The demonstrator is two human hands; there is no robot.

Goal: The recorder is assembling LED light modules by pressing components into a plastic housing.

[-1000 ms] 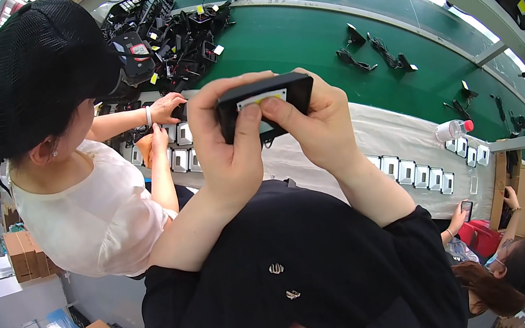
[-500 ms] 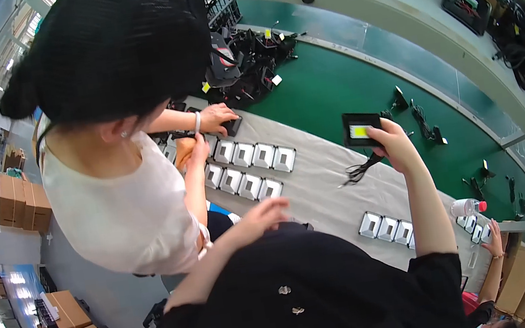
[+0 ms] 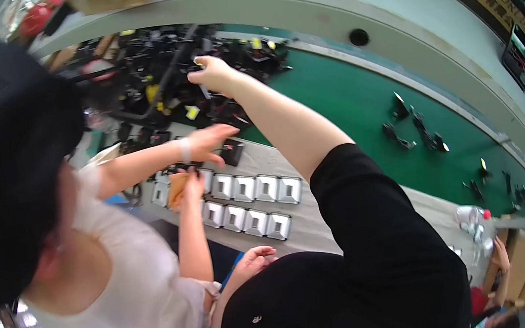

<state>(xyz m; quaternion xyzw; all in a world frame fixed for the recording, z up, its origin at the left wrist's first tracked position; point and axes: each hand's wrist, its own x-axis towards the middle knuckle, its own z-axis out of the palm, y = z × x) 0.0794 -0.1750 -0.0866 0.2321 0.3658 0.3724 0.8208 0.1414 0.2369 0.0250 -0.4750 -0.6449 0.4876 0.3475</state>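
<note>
My right hand is stretched far forward over a tangled heap of black lamps and cables. Its thumb and index finger look apart, and nothing clear shows between them. Close to my body, my left hand hovers low with loosely curled fingers, holding nothing visible. Ahead of it stand two rows of square silver lamp reflectors in black frames on the grey table cover. A yellow-faced lamp lies at the heap's near side, below my right hand.
To my left, a co-worker's hand is beside a black lamp housing; the other holds an orange-brown cloth. Cabled lamps lie spaced on the green belt. A plastic bottle stands right. An overhead beam crosses above.
My right hand has swung left and forward to the heap; the black lamp it held is no longer visible in it. My left hand has lowered. The view has shifted left.
</note>
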